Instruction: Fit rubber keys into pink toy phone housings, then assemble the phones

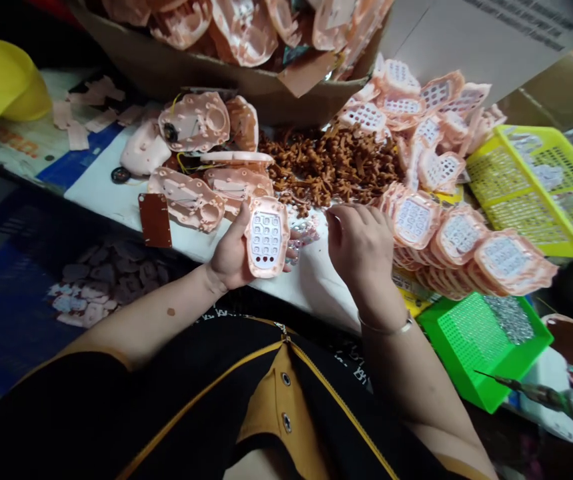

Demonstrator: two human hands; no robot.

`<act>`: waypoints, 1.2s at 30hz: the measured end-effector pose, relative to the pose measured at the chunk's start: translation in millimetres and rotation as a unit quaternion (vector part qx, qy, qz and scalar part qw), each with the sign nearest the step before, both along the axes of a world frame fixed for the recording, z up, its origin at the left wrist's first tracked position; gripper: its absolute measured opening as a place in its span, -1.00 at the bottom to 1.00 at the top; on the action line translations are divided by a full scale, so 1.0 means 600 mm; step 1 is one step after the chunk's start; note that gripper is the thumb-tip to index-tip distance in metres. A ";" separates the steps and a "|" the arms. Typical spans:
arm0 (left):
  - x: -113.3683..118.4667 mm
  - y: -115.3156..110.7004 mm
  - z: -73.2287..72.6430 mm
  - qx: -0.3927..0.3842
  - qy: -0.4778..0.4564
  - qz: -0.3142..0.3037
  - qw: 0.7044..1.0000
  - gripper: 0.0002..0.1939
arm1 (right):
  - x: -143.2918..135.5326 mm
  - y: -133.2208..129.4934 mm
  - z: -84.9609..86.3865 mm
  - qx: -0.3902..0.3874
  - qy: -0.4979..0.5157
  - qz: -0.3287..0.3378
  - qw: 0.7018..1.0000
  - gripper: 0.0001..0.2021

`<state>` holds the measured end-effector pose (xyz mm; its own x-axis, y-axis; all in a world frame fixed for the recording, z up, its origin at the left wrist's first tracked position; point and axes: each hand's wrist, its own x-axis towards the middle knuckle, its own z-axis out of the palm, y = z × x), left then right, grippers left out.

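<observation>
My left hand is closed around a pink plastic shell with a white keypad set in it, its keys facing up. Small clear and reddish pieces lie just past those fingertips. To the right, my right hand hangs over the white table surface with its fingers curled together; what they hold, if anything, is hidden. Beyond it spreads a heap of small brown parts. Stacks of pink shells with white keypads stand close to the right hand's outer side.
A cardboard box full of pink shells stands at the back. Pink housings and a brown board lie at left. On the right are a yellow basket, a green basket of screws and a screwdriver tool.
</observation>
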<state>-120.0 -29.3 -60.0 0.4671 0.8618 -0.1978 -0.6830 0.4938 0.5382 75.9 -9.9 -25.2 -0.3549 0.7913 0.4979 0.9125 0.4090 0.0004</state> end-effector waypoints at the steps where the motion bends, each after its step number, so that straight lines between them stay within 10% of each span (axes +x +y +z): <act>1: 0.000 -0.001 -0.002 -0.007 -0.005 -0.001 1.000 -0.25 | -0.004 -0.019 0.004 0.004 0.024 0.035 0.999 -0.82; 7: 0.003 -0.007 -0.007 -0.035 0.016 -0.023 0.999 -0.09 | -0.046 -0.106 -0.006 -0.007 0.028 0.226 0.974 -0.82; 27: 0.000 -0.013 -0.025 0.028 -0.017 -0.059 0.998 0.00 | -0.052 -0.125 -0.021 0.045 -0.015 0.240 0.970 -0.76; 36: 0.000 -0.009 -0.013 0.055 0.008 -0.039 0.998 -0.13 | 0.100 -0.068 0.059 0.126 -0.036 -0.031 0.991 -0.80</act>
<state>-120.2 -34.8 -67.7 0.5309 0.8398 -0.1132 -0.6353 0.4828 0.6027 136.0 -50.5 10.0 -0.3503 0.6667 0.6579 0.9301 0.3302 0.1607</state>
